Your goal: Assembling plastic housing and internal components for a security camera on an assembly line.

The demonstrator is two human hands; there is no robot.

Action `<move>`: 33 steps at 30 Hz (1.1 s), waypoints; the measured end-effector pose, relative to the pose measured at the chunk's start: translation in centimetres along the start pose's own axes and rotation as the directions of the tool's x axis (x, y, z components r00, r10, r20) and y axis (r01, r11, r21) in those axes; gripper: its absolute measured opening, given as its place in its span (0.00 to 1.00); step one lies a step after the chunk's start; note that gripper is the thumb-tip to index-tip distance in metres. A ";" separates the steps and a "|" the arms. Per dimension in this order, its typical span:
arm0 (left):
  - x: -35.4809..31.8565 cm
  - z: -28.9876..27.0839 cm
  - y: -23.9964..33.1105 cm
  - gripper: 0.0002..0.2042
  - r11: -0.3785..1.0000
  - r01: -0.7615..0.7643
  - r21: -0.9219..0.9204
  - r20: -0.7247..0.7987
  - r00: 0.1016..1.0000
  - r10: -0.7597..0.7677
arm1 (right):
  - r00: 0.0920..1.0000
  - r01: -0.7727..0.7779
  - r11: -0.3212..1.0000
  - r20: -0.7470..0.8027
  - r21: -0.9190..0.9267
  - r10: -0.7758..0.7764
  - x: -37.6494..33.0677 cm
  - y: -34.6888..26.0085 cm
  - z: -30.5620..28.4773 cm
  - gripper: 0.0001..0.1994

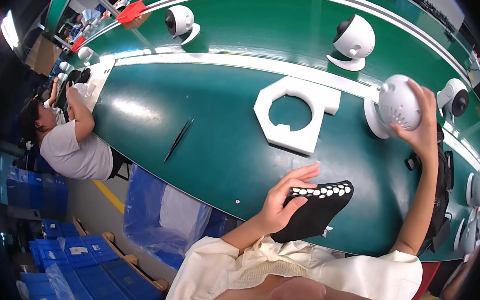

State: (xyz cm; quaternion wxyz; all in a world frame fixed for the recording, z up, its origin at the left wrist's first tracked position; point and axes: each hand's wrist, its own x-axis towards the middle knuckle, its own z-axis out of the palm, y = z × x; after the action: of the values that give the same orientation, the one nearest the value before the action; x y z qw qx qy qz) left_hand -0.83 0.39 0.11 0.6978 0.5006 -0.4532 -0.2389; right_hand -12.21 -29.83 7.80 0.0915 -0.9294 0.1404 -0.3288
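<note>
Our right hand [426,130] curls round the camera [399,101], ahead and right of our left hand [278,202], which pinches the black pad [315,213] (dotted edge foremost).

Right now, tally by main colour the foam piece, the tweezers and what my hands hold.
White: 2 (foam piece, rounded device in the right hand)
Black: 2 (tweezers, white-spotted pad in the left hand)
Total: 4
</note>
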 end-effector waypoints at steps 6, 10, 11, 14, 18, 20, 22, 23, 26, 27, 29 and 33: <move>-0.1 -0.7 0.0 0.16 0.988 -0.053 0.142 -0.086 0.994 0.066 | 0.961 -0.029 0.569 -0.134 0.822 0.243 2.8 -3.4 3.1 0.49; 0.1 -1.5 -0.4 0.16 0.981 -0.048 -0.189 -0.323 0.946 -0.015 | 0.951 -0.120 0.046 0.102 0.992 0.291 3.7 -9.0 9.0 0.50; 0.1 -2.1 -0.7 0.16 0.969 -0.082 -0.234 -0.334 0.942 0.000 | 0.958 -0.130 0.016 0.122 0.991 0.260 4.0 -10.0 10.0 0.50; 0.1 -3.5 0.5 0.11 0.892 -0.105 -0.440 -0.335 0.941 -0.055 | 0.970 -0.206 -0.072 0.214 0.976 0.114 4.5 -12.6 12.0 0.52; -0.8 -6.0 0.1 0.15 0.797 -0.187 -0.575 -0.316 0.949 -0.005 | 0.931 -0.299 -0.010 0.290 0.954 -0.221 5.2 -12.9 13.0 0.59; -0.4 -6.0 0.9 0.18 0.840 -0.236 -0.489 -0.419 0.908 0.011 | 0.907 -0.230 0.098 0.250 0.968 -0.338 5.9 -11.1 13.8 0.57; 0.4 -6.2 1.5 0.14 0.914 -0.216 -0.344 -0.457 0.888 0.038 | 0.808 -0.100 0.456 0.340 0.884 -0.482 6.2 -10.4 13.5 0.53; 1.2 -5.9 1.8 0.13 0.905 -0.248 -0.346 -0.421 0.903 0.087 | 0.807 -0.075 0.527 0.363 0.846 -0.466 6.2 -10.1 13.9 0.48; 2.0 -5.3 0.8 0.15 0.850 -0.275 -0.448 -0.438 0.897 0.060 | 0.829 0.079 0.661 0.319 0.746 -0.460 5.7 -8.4 15.5 0.49; 1.9 -5.0 0.6 0.14 0.850 -0.259 -0.458 -0.400 0.914 0.063 | 0.833 0.044 0.642 0.327 0.765 -0.447 5.9 -8.1 15.3 0.50; 2.0 -4.5 0.0 0.15 0.888 -0.230 -0.399 -0.390 0.919 0.063 | 0.799 -0.029 0.643 0.404 0.765 -0.445 6.3 -7.0 15.1 0.55; 2.9 -4.0 -0.4 0.16 0.894 -0.138 -0.425 -0.271 0.962 0.020 | 0.781 -0.097 0.555 0.409 0.826 -0.472 7.2 -4.6 13.3 0.53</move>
State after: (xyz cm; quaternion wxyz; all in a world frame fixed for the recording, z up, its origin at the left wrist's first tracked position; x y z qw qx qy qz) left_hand 4.05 -0.11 0.49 0.8553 0.3377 -0.3122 -0.2386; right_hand 2.57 -26.75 2.99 0.5072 -0.8433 -0.1685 -0.0570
